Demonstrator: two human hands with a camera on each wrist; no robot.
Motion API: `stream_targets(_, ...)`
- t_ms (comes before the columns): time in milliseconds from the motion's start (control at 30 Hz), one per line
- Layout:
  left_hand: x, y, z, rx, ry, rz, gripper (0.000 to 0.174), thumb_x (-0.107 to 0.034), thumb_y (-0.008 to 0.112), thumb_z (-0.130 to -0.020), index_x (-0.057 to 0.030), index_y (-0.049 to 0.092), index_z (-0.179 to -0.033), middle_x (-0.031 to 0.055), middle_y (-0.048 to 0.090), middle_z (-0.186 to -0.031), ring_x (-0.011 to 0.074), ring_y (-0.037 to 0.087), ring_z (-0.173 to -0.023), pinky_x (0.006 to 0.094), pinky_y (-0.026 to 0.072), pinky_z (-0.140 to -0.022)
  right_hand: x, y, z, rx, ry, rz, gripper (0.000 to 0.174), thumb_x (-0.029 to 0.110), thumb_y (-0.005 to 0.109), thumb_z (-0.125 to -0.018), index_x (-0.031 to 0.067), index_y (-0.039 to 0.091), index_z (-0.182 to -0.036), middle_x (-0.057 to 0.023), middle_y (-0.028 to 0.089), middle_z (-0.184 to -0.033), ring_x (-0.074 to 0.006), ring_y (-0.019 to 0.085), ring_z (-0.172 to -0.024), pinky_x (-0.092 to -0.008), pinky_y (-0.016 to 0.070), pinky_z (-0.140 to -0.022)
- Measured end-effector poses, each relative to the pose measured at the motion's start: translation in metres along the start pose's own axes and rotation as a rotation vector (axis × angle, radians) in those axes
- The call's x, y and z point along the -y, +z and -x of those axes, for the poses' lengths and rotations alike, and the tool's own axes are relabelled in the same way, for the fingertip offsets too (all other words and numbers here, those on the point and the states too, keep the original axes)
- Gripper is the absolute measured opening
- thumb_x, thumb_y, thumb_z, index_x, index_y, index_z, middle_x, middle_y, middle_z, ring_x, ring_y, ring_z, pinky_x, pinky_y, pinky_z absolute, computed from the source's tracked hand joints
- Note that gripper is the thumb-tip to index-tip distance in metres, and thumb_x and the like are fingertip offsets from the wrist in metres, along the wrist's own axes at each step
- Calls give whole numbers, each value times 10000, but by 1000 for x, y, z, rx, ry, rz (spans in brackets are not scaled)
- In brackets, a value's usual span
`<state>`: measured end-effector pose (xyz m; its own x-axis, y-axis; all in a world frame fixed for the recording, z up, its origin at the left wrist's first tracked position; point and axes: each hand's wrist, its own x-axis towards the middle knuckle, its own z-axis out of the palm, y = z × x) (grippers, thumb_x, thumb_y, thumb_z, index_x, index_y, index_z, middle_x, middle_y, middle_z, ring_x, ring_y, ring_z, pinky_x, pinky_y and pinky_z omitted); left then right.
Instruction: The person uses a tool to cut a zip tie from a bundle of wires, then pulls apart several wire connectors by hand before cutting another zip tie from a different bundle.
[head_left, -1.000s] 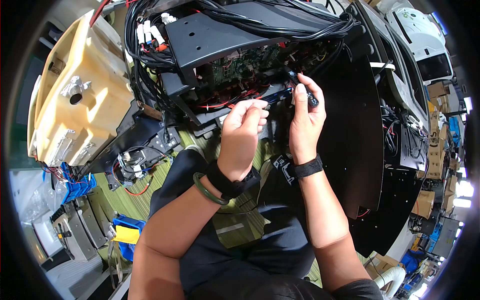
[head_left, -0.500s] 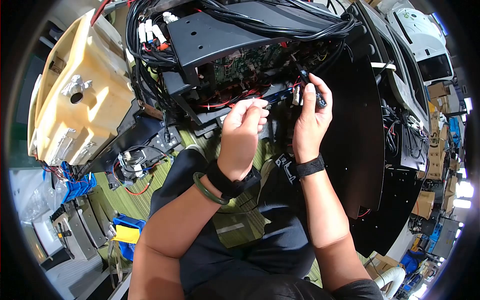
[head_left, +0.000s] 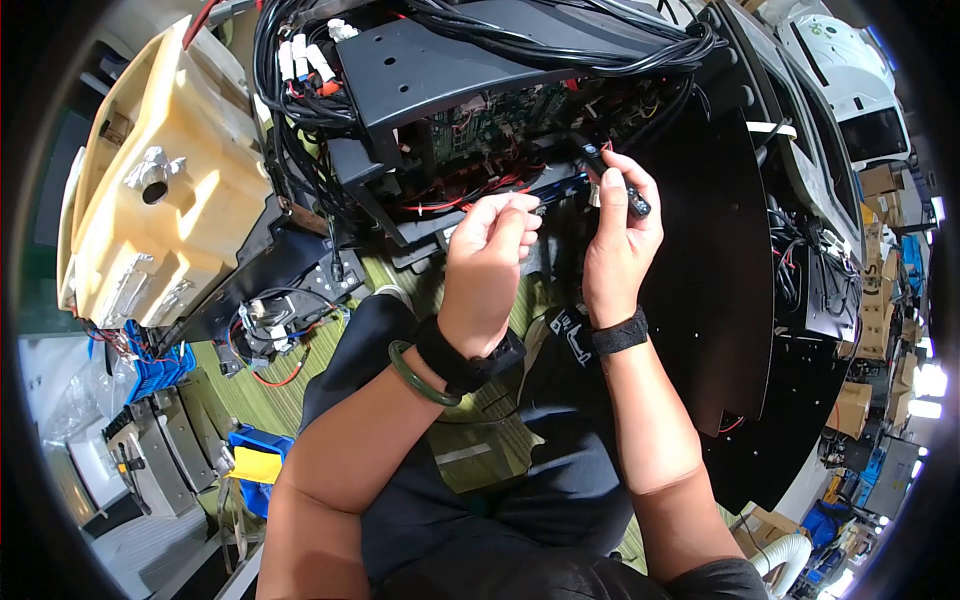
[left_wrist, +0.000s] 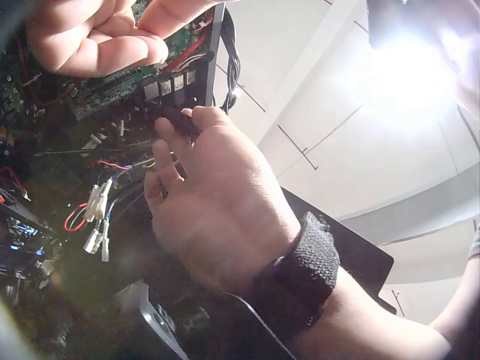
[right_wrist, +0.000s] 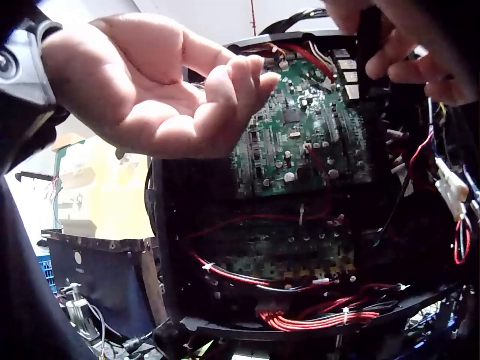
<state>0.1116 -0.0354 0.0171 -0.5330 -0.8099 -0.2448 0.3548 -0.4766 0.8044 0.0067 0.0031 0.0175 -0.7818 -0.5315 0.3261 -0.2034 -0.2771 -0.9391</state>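
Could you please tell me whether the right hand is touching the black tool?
Touching. The head view shows the right hand with its fingers wrapped round the black tool; the left wrist view shows the same grip.

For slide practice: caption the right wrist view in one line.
Loosely curled left hand near a green circuit board; right hand grips a black tool.

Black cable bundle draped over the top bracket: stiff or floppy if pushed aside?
Probably floppy: the cable bundle sags and curves over the black bracket rather than holding a line. Likely to spring back when pushed: many strands are bunched together, and both ends are routed past the bracket.
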Motion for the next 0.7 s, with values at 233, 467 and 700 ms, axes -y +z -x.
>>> stream_targets(233, 3, 1, 0, 1, -3, 11, 172, -135, 464, -883, -21, 555, -972, -12, 528, -810, 41, 445, -702, 179, 366, -641, 1, 0, 8, 210, 61, -85, 174, 104, 526, -862, 33, 561, -1017, 5, 558, -853, -29, 485, -739, -178, 395, -658)
stream_targets(467, 6, 0, -3, 33, -1, 56, 174, -116, 431, -894, -14, 540, -982, -12, 534, -826, 40, 449, -708, 181, 357, -636, 11, 10, 12, 338, 127, -138, 210, 100, 526, -866, 39, 532, -1066, 8, 563, -819, -15, 492, -661, -158, 414, -584)
stream_targets(700, 4, 0, -1, 64, 7, 112, 175, -112, 419, -899, -13, 535, -987, -3, 552, -858, 38, 456, -715, 185, 359, -646, 8, 14, 14, 354, 212, -192, 219, 104, 521, -870, 44, 522, -1081, 15, 553, -787, -7, 479, -623, -151, 404, -532)
